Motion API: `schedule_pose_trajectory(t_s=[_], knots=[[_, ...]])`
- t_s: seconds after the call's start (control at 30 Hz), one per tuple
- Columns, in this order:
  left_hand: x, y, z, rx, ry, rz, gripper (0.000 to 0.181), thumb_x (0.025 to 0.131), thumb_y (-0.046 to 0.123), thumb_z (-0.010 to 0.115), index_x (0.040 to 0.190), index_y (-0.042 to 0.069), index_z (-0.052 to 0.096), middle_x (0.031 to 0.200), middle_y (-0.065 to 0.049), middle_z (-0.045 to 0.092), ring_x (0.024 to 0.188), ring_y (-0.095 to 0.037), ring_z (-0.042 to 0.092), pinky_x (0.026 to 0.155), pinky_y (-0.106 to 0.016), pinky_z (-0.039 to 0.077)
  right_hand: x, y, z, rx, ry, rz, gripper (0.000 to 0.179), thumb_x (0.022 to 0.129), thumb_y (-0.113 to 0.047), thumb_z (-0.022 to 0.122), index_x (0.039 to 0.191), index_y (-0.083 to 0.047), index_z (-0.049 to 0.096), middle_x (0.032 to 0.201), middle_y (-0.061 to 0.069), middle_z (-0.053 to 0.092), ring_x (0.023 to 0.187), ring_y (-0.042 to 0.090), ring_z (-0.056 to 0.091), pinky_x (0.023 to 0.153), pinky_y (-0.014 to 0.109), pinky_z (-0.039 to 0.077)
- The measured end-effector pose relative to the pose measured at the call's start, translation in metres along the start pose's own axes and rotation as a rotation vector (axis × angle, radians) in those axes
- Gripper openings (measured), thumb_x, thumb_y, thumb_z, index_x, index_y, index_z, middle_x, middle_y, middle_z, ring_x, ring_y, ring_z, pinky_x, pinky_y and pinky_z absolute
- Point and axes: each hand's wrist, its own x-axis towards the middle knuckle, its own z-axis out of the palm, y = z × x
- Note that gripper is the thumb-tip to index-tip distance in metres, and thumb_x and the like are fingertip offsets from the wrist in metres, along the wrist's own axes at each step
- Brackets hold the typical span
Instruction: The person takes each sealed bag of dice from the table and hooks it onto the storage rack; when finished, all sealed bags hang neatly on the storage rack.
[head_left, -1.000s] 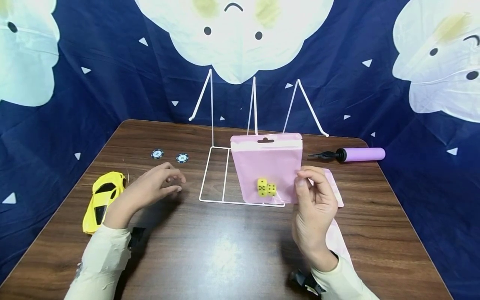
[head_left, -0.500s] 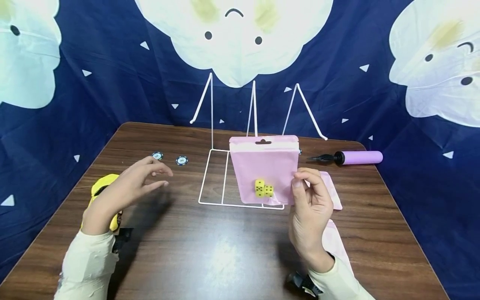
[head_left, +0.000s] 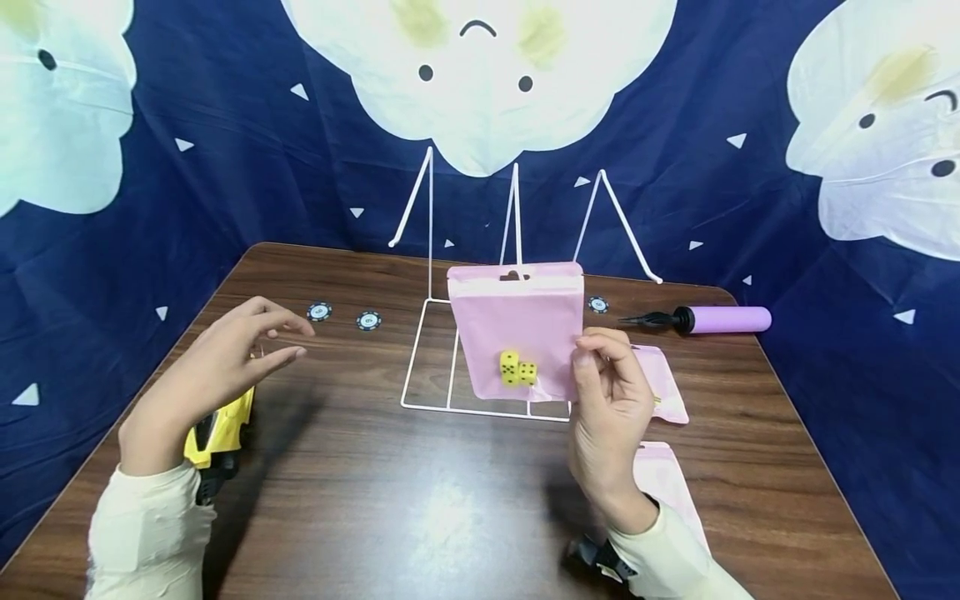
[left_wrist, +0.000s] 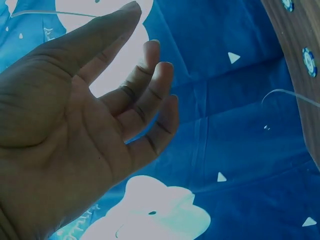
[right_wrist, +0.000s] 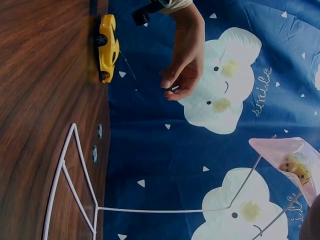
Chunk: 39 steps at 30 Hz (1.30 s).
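The right hand [head_left: 613,417] pinches, between thumb and fingers, the right edge of a pink flat plastic pouch [head_left: 480,325] with a hanging hole at its top, and the pouch is held upright above the table. Near the bottom of this pouch I can see yellow dice with dark dots [head_left: 517,369]. The pouch is in front of a white wire display rack [head_left: 465,411], and the middle arm of the rack meets the hanging hole in the head view; whether it passes through, I cannot tell. The left hand [head_left: 217,358] is raised at the left side with its fingers relaxed and a little bent, the thumb apart from them, and it grips nothing. Below it, a yellow toy sports car [head_left: 225,429] stands on the brown wood-grain table [head_left: 765,475], partly covered in the head view by the left wrist. Two round poker chips [head_left: 368,321] lie on the left of the rack, and a similar chip [head_left: 597,305] is on the right, near a purple hand pump with black nozzle [head_left: 729,320]. Beside the right arm I notice two more pink pouches [head_left: 663,379], lying flat on the table. Behind everything hangs a navy blue cloth [head_left: 262,192] with white clouds and small triangles.
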Motion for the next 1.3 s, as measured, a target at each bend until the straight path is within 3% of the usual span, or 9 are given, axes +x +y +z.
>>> schedule_pose_trajectory(t_s=[0.23,0.57,0.9,1.03,1.17,1.3], knots=[[-0.003,0.004,-0.012,0.019,-0.016,-0.028,0.023,0.097,0.004,0.081,0.118,0.01,0.077,0.116,-0.012,0.066,0.098,-0.032,0.069,0.081,-0.052,0.054,0.001,0.004,0.006,0.009,-0.019,0.016,0.023,0.098,0.017,0.06,0.108,0.004,0.076,0.105,0.008,0.062,0.092,0.012,0.056,0.079,0.019,0.046],[0.003,0.005,-0.026,0.071,0.041,0.04,0.029,0.089,-0.006,0.084,0.113,0.008,0.077,0.11,-0.015,0.066,0.094,-0.033,0.069,0.077,-0.044,0.053,0.001,0.012,0.015,0.016,-0.063,0.041,0.026,0.1,0.014,0.06,0.111,-0.003,0.076,0.11,0.009,0.063,0.097,0.013,0.059,0.085,0.019,0.049],[0.002,0.007,-0.029,0.076,0.054,0.058,0.029,0.088,-0.007,0.084,0.113,0.007,0.077,0.11,-0.014,0.068,0.095,-0.029,0.064,0.078,-0.037,0.048,-0.001,0.023,0.025,0.033,-0.112,0.016,0.027,0.1,0.011,0.063,0.111,-0.01,0.077,0.112,0.008,0.063,0.106,0.015,0.062,0.093,0.021,0.052],[0.001,0.007,-0.029,0.074,0.047,0.047,0.028,0.089,-0.006,0.083,0.113,0.007,0.077,0.111,-0.016,0.068,0.096,-0.03,0.064,0.078,-0.039,0.049,-0.001,0.027,0.03,0.011,-0.123,0.008,0.02,0.102,0.007,0.066,0.111,-0.007,0.076,0.111,0.008,0.064,0.105,0.016,0.062,0.094,0.022,0.053],[-0.002,0.007,-0.028,0.067,0.039,0.034,0.026,0.09,-0.005,0.083,0.113,0.007,0.077,0.112,-0.015,0.067,0.096,-0.033,0.068,0.077,-0.041,0.052,-0.002,0.031,0.034,0.01,-0.137,0.023,0.025,0.101,0.012,0.062,0.112,-0.006,0.076,0.111,0.007,0.064,0.107,0.016,0.062,0.096,0.023,0.053],[-0.004,0.006,-0.027,0.061,0.046,0.037,0.026,0.09,-0.005,0.083,0.112,0.007,0.077,0.112,-0.013,0.067,0.096,-0.032,0.07,0.079,-0.037,0.052,-0.006,0.036,0.038,0.018,-0.152,0.05,0.02,0.101,0.012,0.062,0.112,0.0,0.074,0.111,0.006,0.064,0.107,0.015,0.062,0.096,0.022,0.052]])
